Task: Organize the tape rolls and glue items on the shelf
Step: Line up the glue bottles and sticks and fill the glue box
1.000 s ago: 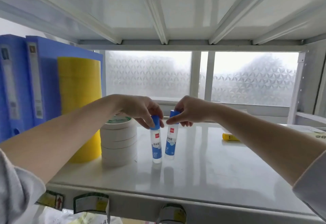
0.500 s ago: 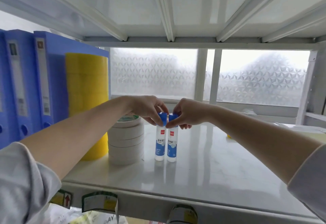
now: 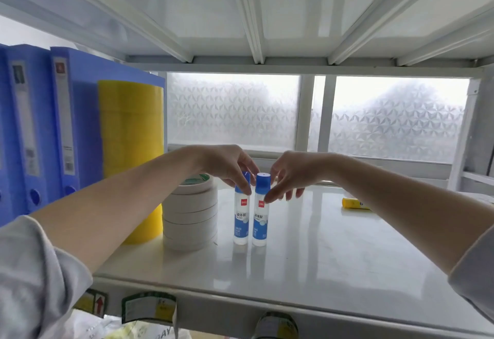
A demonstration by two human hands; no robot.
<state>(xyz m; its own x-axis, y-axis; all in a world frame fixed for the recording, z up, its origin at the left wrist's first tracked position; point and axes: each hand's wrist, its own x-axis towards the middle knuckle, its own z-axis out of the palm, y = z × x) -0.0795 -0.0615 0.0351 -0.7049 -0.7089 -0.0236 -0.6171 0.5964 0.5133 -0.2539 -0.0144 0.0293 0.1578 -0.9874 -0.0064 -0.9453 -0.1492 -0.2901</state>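
Two clear liquid glue bottles with blue caps stand upright, side by side and almost touching, on the white shelf (image 3: 334,264). My left hand (image 3: 227,165) reaches in from the left, its fingers pinched around the cap of the left glue bottle (image 3: 241,222). Coming from the right, my right hand (image 3: 291,173) has its fingers spread. One fingertip rests against the shoulder of the right glue bottle (image 3: 259,223), whose cap is uncovered. A stack of white tape rolls (image 3: 191,218) stands just left of the bottles, and a tall stack of yellow tape rolls (image 3: 131,146) behind that.
Blue file binders (image 3: 77,114) stand upright at the far left. A yellow glue stick (image 3: 354,203) lies on its side at the shelf's right rear. Another shelf runs low overhead, with a frosted window behind. Labels hang on the shelf's front edge.
The two bottles were brought together and stood side by side. My right hand has opened off its bottle's cap; my left hand's grip has loosened.
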